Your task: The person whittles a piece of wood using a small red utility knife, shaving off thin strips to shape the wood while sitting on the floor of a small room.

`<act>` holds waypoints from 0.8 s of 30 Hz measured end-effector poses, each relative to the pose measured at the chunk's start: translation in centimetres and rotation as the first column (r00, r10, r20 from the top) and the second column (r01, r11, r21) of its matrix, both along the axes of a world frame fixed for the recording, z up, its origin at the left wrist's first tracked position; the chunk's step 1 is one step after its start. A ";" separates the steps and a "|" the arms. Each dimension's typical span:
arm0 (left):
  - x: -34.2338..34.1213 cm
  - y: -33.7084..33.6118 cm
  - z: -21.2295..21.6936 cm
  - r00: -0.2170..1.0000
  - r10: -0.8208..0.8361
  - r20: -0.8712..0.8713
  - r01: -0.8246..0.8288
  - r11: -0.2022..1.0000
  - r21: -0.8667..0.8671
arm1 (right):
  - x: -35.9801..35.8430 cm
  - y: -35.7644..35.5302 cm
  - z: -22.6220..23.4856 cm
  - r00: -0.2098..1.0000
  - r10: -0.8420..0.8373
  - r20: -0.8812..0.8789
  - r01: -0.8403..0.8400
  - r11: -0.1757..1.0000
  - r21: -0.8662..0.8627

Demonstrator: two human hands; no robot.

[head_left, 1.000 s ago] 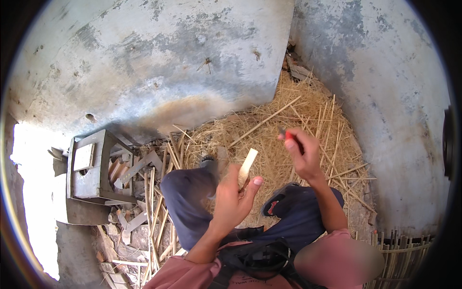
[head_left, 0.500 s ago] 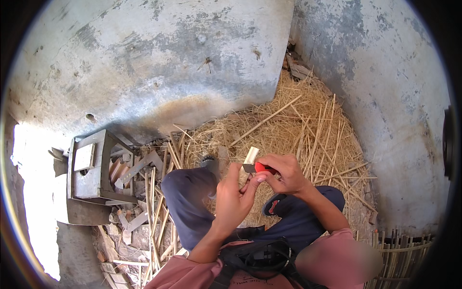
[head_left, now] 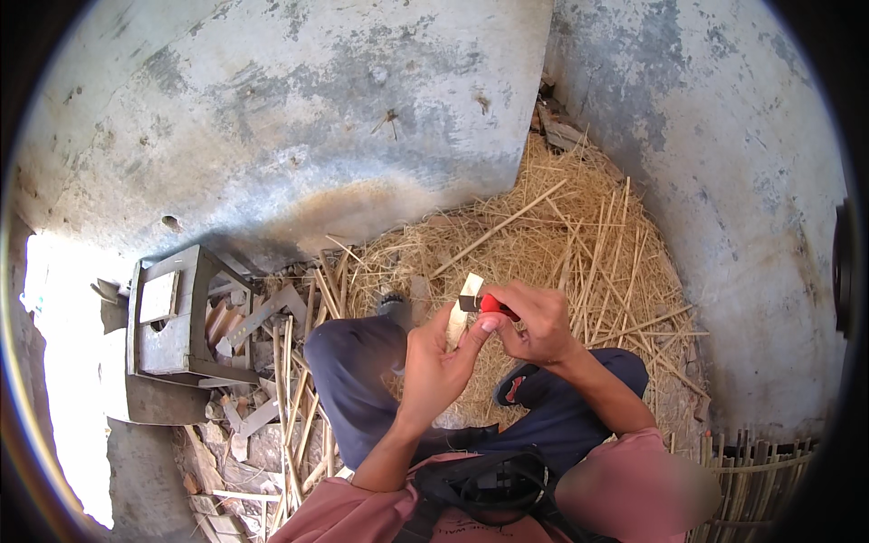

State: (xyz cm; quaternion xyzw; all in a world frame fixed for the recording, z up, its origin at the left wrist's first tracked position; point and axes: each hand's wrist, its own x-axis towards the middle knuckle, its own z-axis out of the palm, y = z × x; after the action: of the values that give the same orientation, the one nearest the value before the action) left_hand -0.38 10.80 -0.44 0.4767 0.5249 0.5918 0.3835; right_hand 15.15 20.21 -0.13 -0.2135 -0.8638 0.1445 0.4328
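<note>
My left hand (head_left: 438,362) is closed on a short pale strip of split wood or bamboo (head_left: 457,328), with the strip running between thumb and forefinger and its far end rising past them. My right hand (head_left: 541,324) grips a knife by its red handle (head_left: 492,305). The dark, short knife blade (head_left: 468,304) lies across the strip, near its upper end. My left thumb reaches over to the base of the red handle. The knife's rear part is covered by my right fingers, and the strip's lower end is hidden by my left hand.
Shavings and straw (head_left: 434,244) cover the floor ahead, with loose long sticks (head_left: 606,253) at the right. A wooden stool-like frame (head_left: 181,317) lies on its side at the left. A stick basket (head_left: 760,480) stands at the lower right. Peeling walls (head_left: 362,109) enclose the corner.
The knife blade has shifted slightly farther away, up along the strip. More of the strip now shows between my left thumb and forefinger. My arms and legs have hardly moved.
</note>
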 end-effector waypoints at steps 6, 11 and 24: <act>-0.3 -0.4 1.1 0.997 -0.048 -0.064 0.027 0.954 -0.297 | 0.5 1.9 0.4 0.973 -0.197 -0.119 0.185 0.977 -0.104; 0.6 -2.2 0.3 0.994 -0.105 -0.039 0.093 0.970 -0.225 | 6.0 8.6 1.9 0.889 -0.393 -0.235 0.263 0.858 -0.441; -0.3 -0.8 2.0 0.976 -0.043 -0.214 0.030 0.997 -0.064 | 1.6 1.6 -1.0 0.966 0.256 -0.041 -0.256 0.919 -0.301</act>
State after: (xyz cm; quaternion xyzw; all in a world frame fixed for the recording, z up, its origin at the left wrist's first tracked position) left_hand -0.69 9.97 1.52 0.5358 0.5721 0.5133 0.3494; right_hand 16.78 21.86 -1.09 -0.1627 -0.8517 0.3308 0.3725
